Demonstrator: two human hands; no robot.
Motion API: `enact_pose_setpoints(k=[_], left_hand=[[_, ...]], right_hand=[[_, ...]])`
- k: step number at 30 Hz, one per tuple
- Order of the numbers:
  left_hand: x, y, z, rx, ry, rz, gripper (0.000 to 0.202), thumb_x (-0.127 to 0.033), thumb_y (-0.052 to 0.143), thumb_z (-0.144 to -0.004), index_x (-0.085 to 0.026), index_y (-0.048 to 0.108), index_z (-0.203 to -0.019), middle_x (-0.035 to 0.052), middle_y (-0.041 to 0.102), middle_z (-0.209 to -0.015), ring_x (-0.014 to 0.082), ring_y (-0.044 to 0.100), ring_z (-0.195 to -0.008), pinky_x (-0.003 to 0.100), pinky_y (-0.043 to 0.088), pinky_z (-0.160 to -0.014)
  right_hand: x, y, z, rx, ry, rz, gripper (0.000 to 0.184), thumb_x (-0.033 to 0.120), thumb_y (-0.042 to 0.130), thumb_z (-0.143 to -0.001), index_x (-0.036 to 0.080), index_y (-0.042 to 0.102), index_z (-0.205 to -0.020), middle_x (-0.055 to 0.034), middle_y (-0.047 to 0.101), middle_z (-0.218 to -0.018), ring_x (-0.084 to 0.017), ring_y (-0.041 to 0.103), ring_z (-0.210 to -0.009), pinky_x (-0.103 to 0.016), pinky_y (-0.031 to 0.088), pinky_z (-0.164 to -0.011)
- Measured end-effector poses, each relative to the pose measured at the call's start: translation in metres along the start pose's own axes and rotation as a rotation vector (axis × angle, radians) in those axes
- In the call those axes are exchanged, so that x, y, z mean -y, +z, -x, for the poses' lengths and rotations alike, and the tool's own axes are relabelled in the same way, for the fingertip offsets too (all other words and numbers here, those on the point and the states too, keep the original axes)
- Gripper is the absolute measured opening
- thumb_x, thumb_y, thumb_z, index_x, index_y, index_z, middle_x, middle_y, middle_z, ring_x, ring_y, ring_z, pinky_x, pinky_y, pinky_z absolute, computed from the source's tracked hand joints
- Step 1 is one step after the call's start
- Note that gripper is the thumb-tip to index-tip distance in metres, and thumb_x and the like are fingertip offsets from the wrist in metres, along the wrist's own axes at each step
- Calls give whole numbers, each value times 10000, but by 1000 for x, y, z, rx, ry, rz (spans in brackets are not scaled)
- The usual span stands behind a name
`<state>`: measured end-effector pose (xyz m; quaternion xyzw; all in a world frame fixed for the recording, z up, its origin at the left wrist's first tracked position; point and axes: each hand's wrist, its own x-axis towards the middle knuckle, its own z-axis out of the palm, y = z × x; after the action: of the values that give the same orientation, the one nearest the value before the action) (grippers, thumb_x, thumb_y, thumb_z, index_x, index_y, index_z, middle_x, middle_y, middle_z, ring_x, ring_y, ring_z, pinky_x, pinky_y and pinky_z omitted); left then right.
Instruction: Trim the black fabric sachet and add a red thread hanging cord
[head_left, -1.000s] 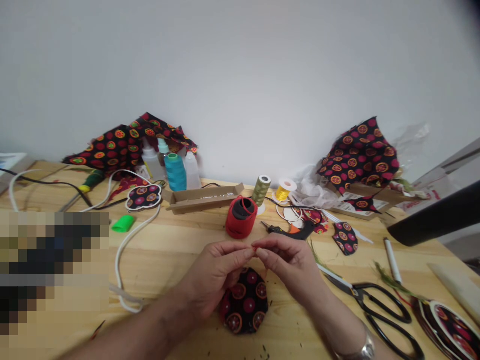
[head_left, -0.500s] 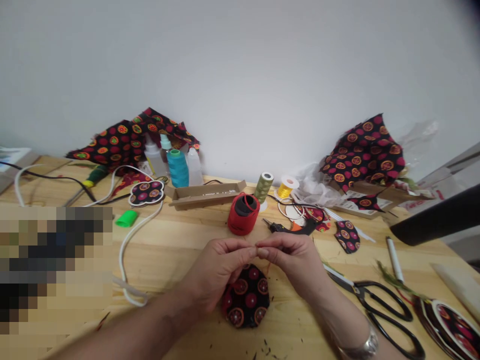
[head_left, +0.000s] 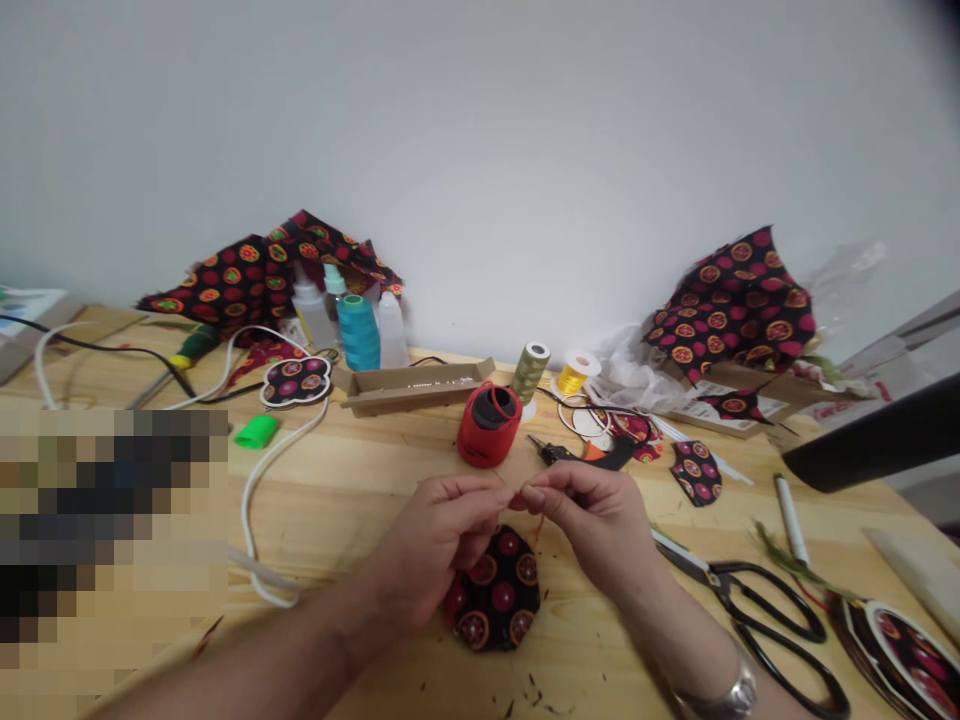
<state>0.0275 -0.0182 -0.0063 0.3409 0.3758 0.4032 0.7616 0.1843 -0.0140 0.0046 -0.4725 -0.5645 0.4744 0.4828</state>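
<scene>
My left hand [head_left: 439,530] and my right hand [head_left: 589,525] meet above the wooden table, their fingertips pinching a short piece of red thread [head_left: 517,500] between them. A thin red strand hangs down past my right fingers. Just below my hands lies a round, padded piece of black fabric [head_left: 499,595] printed with red and orange medallions, partly hidden by my left hand. Beyond my fingertips stands a red thread spool [head_left: 487,425] with a dark centre.
A hot glue gun [head_left: 581,455] lies beyond my right hand, and black-handled scissors [head_left: 757,610] lie to its right. Thread cones, plastic bottles, a cardboard tray, white cord and printed fabric scraps surround the work area. A pixelated patch covers the table's left front.
My fingertips have drawn slightly apart, with the red thread showing between them. The whole scene has shifted slightly in view as my head moved.
</scene>
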Motion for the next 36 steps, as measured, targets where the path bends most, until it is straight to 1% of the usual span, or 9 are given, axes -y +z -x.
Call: enact_pose_setpoints(k=[3,8,14,16,17,19,22,28,36], left_hand=[[-1,0,-1,-4,-26,37,238,-305,595,-798,-104,700,-725,-100,282,-485,42,148,-419,194,109,-384],[0,0,-2,-27,9,-58,246,-349,631,-780,-118,709,-740,-107,274,-440,42,164,-401,192,119,-375],[2,1,0,-43,36,-160,192,-345,684,-730,-157,724,-730,-105,331,-390,39,202,-380,185,152,-374],[1,3,0,-84,48,-198,153,-323,683,-726,-179,735,-724,-89,416,-402,41,266,-382,176,212,-387],[0,3,0,-107,68,-230,133,-310,679,-728,-192,742,-726,-71,499,-440,47,333,-404,173,266,-412],[-2,5,1,-152,122,-324,103,-281,672,-732,-219,754,-741,-33,664,-598,81,498,-522,183,378,-516],[-5,7,2,-203,211,-479,117,-253,659,-736,-245,764,-788,-14,750,-770,150,618,-718,222,444,-664],[-5,9,5,-241,299,-627,128,-248,637,-746,-241,764,-766,-15,752,-723,168,639,-688,232,461,-644],[-5,9,6,-249,337,-672,132,-233,627,-746,-228,760,-743,-8,743,-693,163,632,-660,227,457,-624]], right_hand=[[-1,0,0,6,5,19,69,194,682,-701,176,701,-638,-26,722,-638,-123,644,-589,-200,499,-563],[-2,0,0,-17,-6,81,89,218,682,-695,164,692,-626,-25,700,-603,-112,599,-550,-200,468,-535],[-2,-1,-1,-41,0,103,105,227,679,-679,163,673,-596,2,639,-543,-97,530,-503,-198,419,-492],[-2,-1,-1,-47,0,113,110,232,679,-678,161,669,-595,4,627,-534,-94,511,-496,-200,407,-487],[-2,-1,-1,-48,-1,118,113,233,677,-678,160,668,-593,6,620,-529,-93,501,-491,-200,398,-481],[-2,-1,-1,-49,-2,126,111,233,673,-678,160,667,-594,12,609,-522,-88,478,-481,-198,380,-469],[-1,0,-1,-48,13,126,117,239,671,-676,161,662,-589,18,597,-514,-81,449,-467,-194,358,-453],[1,1,0,-40,13,122,126,254,665,-679,168,662,-587,16,595,-510,-88,455,-469,-201,369,-458],[0,1,0,-42,24,130,126,257,668,-676,164,660,-592,13,598,-518,-87,450,-469,-201,358,-455]])
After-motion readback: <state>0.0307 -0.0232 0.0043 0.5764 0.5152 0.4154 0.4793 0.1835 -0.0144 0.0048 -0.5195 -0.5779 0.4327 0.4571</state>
